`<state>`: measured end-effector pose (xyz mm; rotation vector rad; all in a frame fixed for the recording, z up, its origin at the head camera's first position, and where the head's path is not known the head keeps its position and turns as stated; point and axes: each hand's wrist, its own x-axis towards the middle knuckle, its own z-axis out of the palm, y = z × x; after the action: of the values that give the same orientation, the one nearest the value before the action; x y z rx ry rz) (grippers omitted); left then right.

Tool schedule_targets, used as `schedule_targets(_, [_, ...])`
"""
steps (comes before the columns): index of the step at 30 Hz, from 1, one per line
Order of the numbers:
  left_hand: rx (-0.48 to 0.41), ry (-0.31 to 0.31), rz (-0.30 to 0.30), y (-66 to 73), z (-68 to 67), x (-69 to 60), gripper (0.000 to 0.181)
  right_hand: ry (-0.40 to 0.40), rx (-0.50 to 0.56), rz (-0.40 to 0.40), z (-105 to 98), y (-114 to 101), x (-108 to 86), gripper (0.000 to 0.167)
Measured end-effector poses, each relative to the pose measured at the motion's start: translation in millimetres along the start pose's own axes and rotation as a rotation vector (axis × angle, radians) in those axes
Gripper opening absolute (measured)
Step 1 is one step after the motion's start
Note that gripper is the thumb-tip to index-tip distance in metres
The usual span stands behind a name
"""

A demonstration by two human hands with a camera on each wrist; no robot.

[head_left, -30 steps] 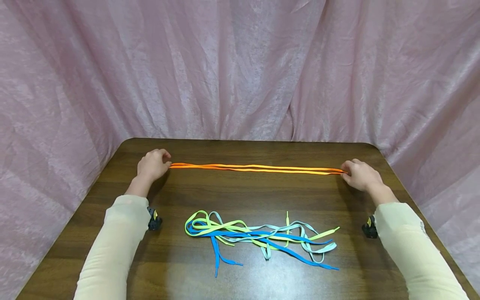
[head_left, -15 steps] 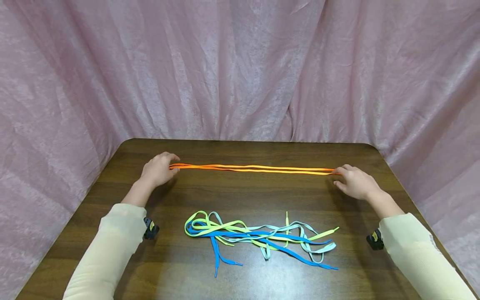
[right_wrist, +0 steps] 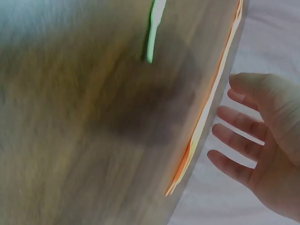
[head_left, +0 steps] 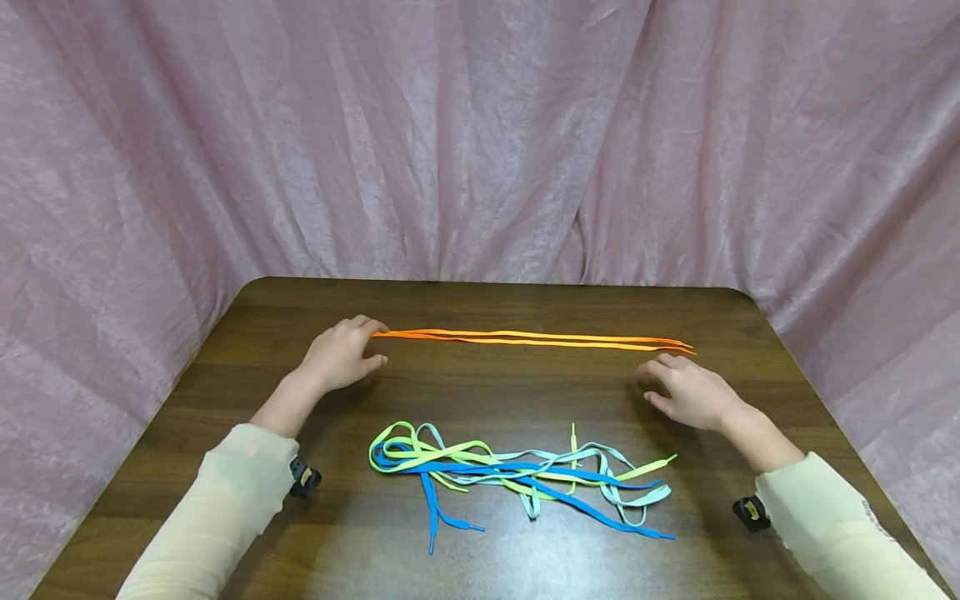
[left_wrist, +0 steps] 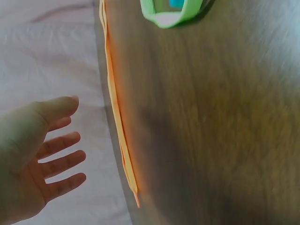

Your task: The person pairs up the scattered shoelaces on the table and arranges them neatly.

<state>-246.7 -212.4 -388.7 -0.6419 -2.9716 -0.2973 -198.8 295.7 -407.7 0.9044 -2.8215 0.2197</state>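
Note:
An orange shoelace [head_left: 525, 337], doubled into two nearly parallel strands, lies stretched from left to right along the far part of the table. My left hand [head_left: 339, 354] is near its left end, fingers spread and holding nothing; in the left wrist view the left hand [left_wrist: 33, 159] appears apart from the lace. Just on the near side of the lace's right end hovers my right hand [head_left: 692, 392], its fingers loosely bent around nothing. The right wrist view also has the right hand [right_wrist: 262, 136] free of the orange lace [right_wrist: 206, 108].
Closer to me on the brown wooden table [head_left: 225, 367] lies a loose tangle of laces: a blue lace [head_left: 431, 508], a yellow-green lace [head_left: 457, 450] and a pale teal lace [head_left: 637, 502]. A pink curtain [head_left: 480, 142] hangs behind the table's far edge.
Both hands have let go of the orange lace's ends and moved inward and toward me. The lace stays stretched out on the table, and the tangled laces have hardly moved.

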Motion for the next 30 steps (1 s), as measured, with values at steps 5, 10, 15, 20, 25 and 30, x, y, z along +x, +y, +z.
schedule_targets(5, [0.048,0.032,0.112,17.8,8.6,-2.7,0.047,-0.011,0.040,-0.065,5.2,-18.6,0.4,0.024])
schedule_targets(10, [0.050,0.056,0.213,38.4,14.9,-6.7,0.045,-0.008,0.064,-0.129,10.3,-34.4,1.5,0.021])
schedule_targets(15, [0.030,0.064,0.267,55.9,19.2,-11.0,0.045,-0.005,0.102,-0.197,15.1,-47.8,2.6,0.021])
schedule_targets(20, [0.025,0.032,0.304,69.7,23.5,-14.1,0.044,-0.024,0.126,-0.248,21.3,-58.9,2.9,0.018])
schedule_targets(25, [0.022,0.003,0.338,82.1,26.4,-15.1,0.043,-0.026,0.130,-0.268,28.2,-66.2,2.7,0.017])
schedule_targets(30, [0.015,-0.014,0.369,89.8,30.3,-16.6,0.042,-0.058,0.141,-0.269,31.5,-73.0,1.4,0.013])
